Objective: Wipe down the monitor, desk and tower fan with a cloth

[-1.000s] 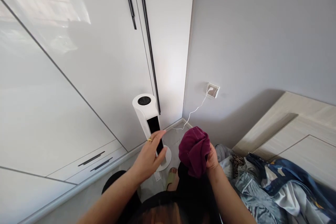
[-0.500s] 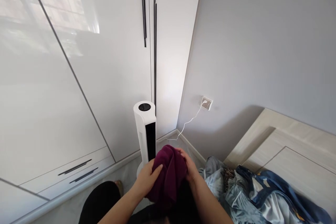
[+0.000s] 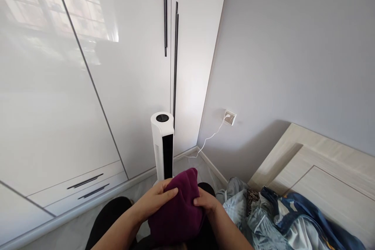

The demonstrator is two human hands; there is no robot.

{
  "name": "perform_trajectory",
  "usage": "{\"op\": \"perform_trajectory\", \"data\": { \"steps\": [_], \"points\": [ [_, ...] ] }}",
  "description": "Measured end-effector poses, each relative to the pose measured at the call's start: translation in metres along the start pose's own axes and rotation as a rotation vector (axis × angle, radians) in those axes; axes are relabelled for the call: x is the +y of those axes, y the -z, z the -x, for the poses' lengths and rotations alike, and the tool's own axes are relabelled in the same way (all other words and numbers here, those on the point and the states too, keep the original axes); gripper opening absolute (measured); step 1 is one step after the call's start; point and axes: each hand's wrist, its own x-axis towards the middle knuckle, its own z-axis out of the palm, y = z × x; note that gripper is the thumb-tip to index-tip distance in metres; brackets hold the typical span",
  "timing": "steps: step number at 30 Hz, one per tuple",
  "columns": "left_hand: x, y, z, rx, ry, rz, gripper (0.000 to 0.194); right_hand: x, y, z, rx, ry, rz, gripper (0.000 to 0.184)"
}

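A bunched purple cloth (image 3: 178, 213) hangs between my two hands, low in the middle of the head view. My left hand (image 3: 156, 199) grips its left side, thumb lying over the front and fingers hidden behind. On the opposite edge, my right hand (image 3: 206, 202) pinches the fabric with the thumb in front. The cloth's lower part reaches down over my lap, and its exact kind cannot be made out. Just beyond it stands a white tower fan (image 3: 162, 144) with a black front grille and a round black top panel.
Glossy white wardrobe doors (image 3: 129, 86) with black handles rise ahead. A white cord (image 3: 209, 137) runs along the floor to a wall socket (image 3: 229, 117). At the right, crumpled clothes and bedding (image 3: 272, 218) lie against a pale wooden headboard (image 3: 319, 175).
Both hands have lowered slightly and the cloth has come down with them, its front now smoother and more spread out. My right hand's thumb has moved onto the cloth's front. The view has shifted slightly.
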Motion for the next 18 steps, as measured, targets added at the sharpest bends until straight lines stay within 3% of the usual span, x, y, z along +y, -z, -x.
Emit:
{"op": "perform_trajectory", "data": {
  "steps": [5, 8, 11, 14, 18],
  "points": [
    [-0.015, 0.020, 0.006, 0.197, -0.010, -0.065, 0.062, 0.022, -0.001, 0.001, 0.182, -0.001, -0.123, 0.080],
    [-0.019, 0.033, 0.005, 0.291, -0.044, -0.171, 0.060, 0.041, -0.004, -0.004, 0.215, -0.100, -0.132, 0.081],
    [-0.027, 0.049, 0.004, 0.382, -0.108, -0.404, 0.045, 0.061, -0.014, -0.013, 0.258, -0.219, -0.158, 0.078],
    [-0.048, 0.069, 0.004, 0.535, -0.160, -0.633, 0.036, 0.076, -0.031, -0.030, 0.273, -0.311, -0.137, 0.059],
    [-0.090, 0.097, 0.017, 0.768, -0.212, -0.754, 0.049, 0.089, -0.050, -0.064, 0.288, -0.331, -0.148, 0.040]
  ]
}}
